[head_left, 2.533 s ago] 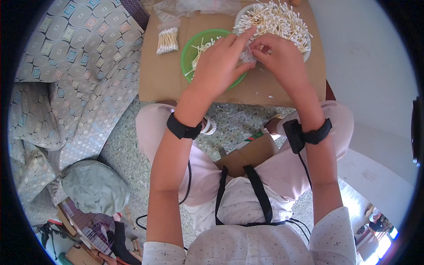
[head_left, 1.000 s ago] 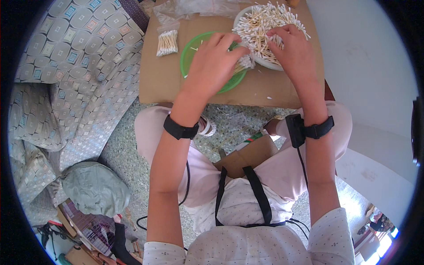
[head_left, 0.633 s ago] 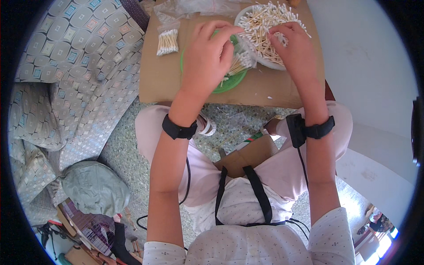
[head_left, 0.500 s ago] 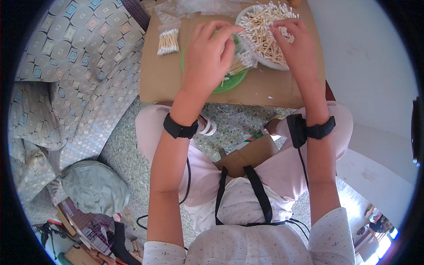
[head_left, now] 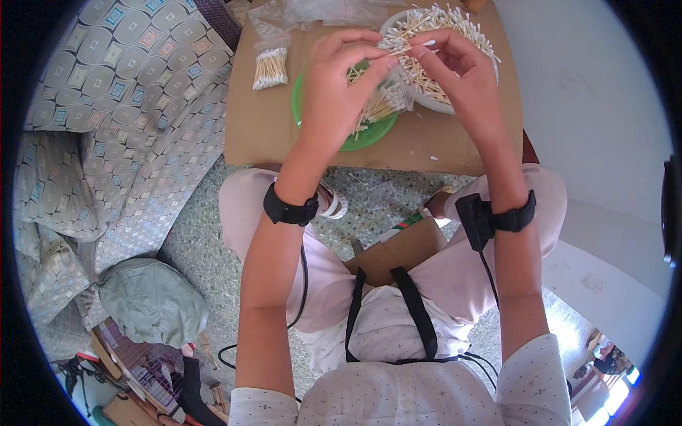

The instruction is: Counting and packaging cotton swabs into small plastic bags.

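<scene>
Speckled floor (head_left: 199,213) spreads beneath a cardboard-covered table (head_left: 263,128), with patterned cloth (head_left: 135,64) draped along the left and a pale wall (head_left: 582,92) on the right; on the cardboard, a green bowl (head_left: 298,103) sits near the middle, and just beside it a white bowl (head_left: 442,108) is heaped with loose cotton swabs (head_left: 455,25); a clear bag of swabs (head_left: 387,103) lies at the green bowl's right side, tips toward the white bowl, while a filled packet (head_left: 271,67) lies apart to the left, near a spread of clear plastic bags (head_left: 334,11) at the far edge; the right hand (head_left: 465,78) pinches a cotton swab (head_left: 413,48) between thumb and fingers, its white tip pointing right, above the white bowl's near left part; the left hand (head_left: 334,89) is raised over the green bowl, fingertips drawn close to the thumb at the swab's other end, though the view is too small to tell whether they grip it; one stray white tip (head_left: 434,157) rests near the table's front edge
</scene>
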### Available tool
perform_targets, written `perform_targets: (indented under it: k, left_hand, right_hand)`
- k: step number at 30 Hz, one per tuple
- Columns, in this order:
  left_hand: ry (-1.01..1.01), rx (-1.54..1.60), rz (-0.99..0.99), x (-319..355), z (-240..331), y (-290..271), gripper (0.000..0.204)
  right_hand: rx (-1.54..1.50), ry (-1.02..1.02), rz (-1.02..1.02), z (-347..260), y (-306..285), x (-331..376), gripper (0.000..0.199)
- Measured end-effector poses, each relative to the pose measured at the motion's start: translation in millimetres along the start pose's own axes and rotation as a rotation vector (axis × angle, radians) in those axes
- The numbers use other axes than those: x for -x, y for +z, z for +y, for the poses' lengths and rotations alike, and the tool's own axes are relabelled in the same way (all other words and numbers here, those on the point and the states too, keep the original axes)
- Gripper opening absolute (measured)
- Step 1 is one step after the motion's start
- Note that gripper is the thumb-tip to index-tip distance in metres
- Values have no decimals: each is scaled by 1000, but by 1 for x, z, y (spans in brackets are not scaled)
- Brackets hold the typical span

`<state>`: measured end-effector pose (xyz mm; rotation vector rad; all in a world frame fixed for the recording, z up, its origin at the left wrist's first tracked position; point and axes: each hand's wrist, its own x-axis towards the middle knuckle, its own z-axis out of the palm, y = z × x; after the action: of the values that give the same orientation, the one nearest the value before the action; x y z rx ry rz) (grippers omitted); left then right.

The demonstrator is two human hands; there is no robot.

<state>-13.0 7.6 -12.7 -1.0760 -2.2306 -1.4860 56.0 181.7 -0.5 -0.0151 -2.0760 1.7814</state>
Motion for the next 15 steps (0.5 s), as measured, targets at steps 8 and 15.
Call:
perform_targets:
  k: [8,15]
  left_hand:
    - [-262,426,41,-2,5,-5,14]
    - [-102,364,54,-4,3,-7,16]
  right_hand:
    - [246,-73,-52,-9,3,7,15]
    - [-200,30,-28,-15,8,8,17]
